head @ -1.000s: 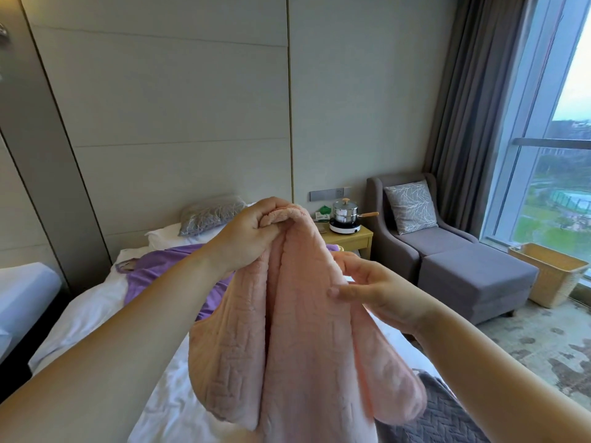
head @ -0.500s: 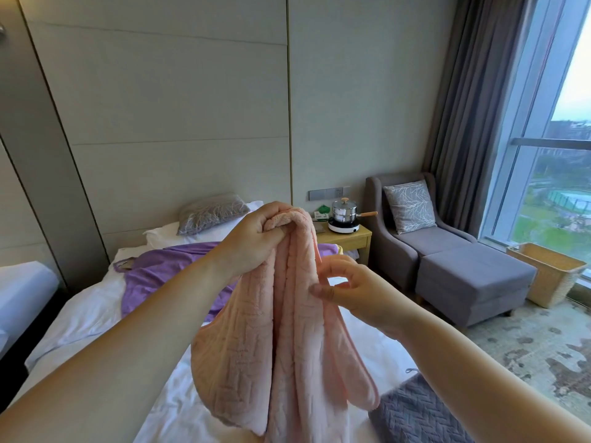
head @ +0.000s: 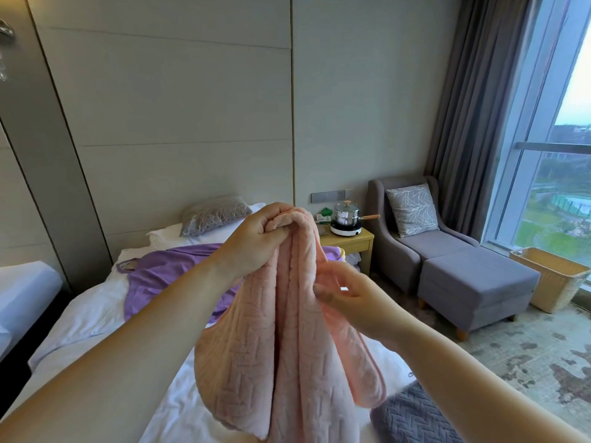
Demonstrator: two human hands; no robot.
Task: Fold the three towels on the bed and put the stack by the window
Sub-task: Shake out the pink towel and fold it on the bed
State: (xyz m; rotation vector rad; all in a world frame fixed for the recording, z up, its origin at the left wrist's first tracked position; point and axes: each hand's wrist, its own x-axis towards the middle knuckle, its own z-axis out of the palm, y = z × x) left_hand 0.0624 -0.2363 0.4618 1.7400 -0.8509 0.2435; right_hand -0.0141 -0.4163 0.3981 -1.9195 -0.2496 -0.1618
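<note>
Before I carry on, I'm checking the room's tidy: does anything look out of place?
A lidded pot sits on a small cooktop on the bedside table, odd beside the bed. The purple towel lies rumpled. The left hand grips the pink towel.

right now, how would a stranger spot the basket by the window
Start at the tall window on the right. On the floor below it, beside the grey footstool, stands the basket. It alone is pale woven wicker.
</note>
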